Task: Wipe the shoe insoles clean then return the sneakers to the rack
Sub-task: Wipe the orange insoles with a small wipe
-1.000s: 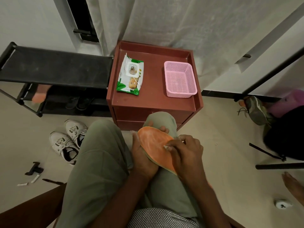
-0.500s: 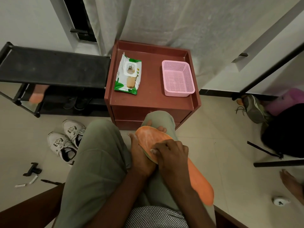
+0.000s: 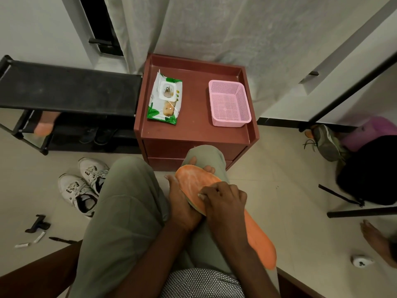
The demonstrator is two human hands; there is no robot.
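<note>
Orange insole (image 3: 194, 181) lies across the lap; white sneakers (image 3: 82, 186) on floor, apparently unlaced.

head cam | looks steeply down, forward | close over lap (image 3: 129, 211)
</note>
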